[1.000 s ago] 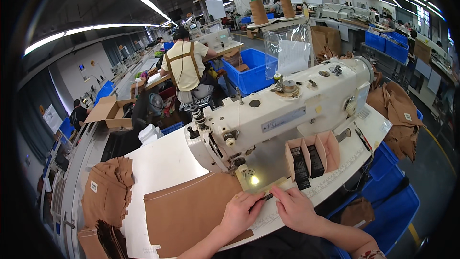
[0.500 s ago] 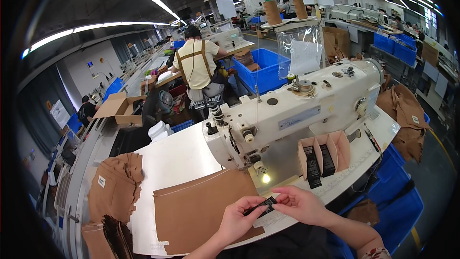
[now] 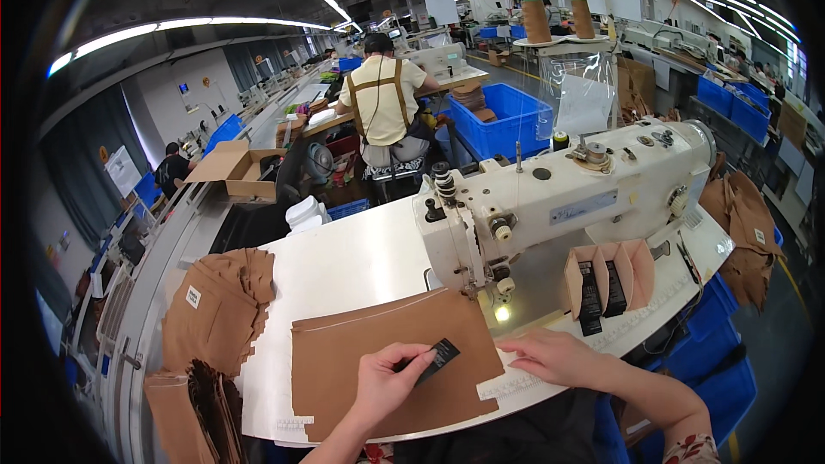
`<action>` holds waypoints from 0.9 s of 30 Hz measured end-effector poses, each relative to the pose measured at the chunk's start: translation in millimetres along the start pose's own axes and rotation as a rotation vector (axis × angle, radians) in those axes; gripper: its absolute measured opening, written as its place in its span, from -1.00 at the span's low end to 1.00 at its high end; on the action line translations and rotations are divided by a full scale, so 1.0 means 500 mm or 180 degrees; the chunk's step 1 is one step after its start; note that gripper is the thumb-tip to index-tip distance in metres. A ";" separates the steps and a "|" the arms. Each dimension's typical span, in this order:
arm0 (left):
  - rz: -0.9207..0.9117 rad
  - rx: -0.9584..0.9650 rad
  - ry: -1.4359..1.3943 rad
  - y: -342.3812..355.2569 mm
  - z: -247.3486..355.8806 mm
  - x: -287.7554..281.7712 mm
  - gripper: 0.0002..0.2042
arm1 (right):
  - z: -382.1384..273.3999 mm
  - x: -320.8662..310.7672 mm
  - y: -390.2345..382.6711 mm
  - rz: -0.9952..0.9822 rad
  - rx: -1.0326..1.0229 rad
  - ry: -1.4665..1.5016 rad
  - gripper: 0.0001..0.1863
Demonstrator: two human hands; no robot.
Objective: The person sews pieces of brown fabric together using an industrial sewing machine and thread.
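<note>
White tabletop [image 3: 348, 245] spreads beneath and around both sets of fingers, its curved near edge just this side of them. A large cream sewing machine [image 3: 567, 199] stands beyond the fingers, its body running off toward the far right. A flat brown fabric panel [image 3: 361, 339] lies under the left fingers [image 3: 419, 366], with a pale line along its far edge; its right edge ends beside the right fingers [image 3: 521, 345]. Well to the left of the left fingers sits a pile of brown fabric pieces [image 3: 236, 301], a small white tag [image 3: 193, 296] on top. A pale pink divided box [image 3: 640, 282] stands beyond and to the right of the right fingers; black strips [image 3: 590, 299] rest in two of its compartments.

The left hand [image 3: 385, 385] is over the panel, its thumb and forefinger pressed together on one end of a small black label [image 3: 443, 354]. The label's free end slants up and to the right, away from the fingertips; pale printing marks its face. The right hand [image 3: 563, 361] reaches in with fingers loosely bent and slightly parted, holding nothing visible; whether their tips touch the panel cannot be told. A small bright light [image 3: 503, 314] glows just beyond them.
</note>
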State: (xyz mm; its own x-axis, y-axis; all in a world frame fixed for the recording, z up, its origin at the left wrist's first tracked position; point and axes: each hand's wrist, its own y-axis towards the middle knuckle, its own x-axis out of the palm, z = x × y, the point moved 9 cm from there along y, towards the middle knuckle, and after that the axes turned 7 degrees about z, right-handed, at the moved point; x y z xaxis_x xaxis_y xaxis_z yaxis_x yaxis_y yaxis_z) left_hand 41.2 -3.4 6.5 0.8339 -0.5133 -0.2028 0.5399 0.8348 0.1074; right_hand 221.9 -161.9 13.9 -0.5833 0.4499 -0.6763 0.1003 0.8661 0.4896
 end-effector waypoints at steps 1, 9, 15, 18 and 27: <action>0.0033 -0.0154 -0.0096 0.002 -0.012 -0.018 -0.91 | -0.019 0.009 -0.004 -0.0202 -0.0387 -0.0209 -0.52; 0.0165 -0.0569 -0.0313 -0.005 -0.073 -0.052 -0.91 | -0.073 0.036 -0.002 -0.0787 -0.1395 -0.0657 -0.37; -0.0109 -0.0724 -0.0578 -0.029 -0.041 -0.023 -0.91 | -0.056 0.032 0.008 -0.0596 -0.1322 -0.0421 -0.46; -0.0991 0.0274 -0.0388 -0.117 0.066 0.075 -0.88 | -0.075 0.026 0.045 -0.0200 -0.1165 -0.0055 -0.56; 0.0398 0.1553 0.1120 0.002 0.030 0.059 -0.92 | -0.079 0.010 0.032 0.0293 -0.0886 0.0176 -0.68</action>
State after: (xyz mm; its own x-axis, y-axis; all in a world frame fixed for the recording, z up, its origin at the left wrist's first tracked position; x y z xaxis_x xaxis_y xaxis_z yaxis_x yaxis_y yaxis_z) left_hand 67.8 -20.6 15.0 0.8515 -0.2512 -0.4602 0.4998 0.6544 0.5674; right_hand 188.9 -154.3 40.3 -0.6259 0.5046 -0.5947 -0.0656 0.7258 0.6848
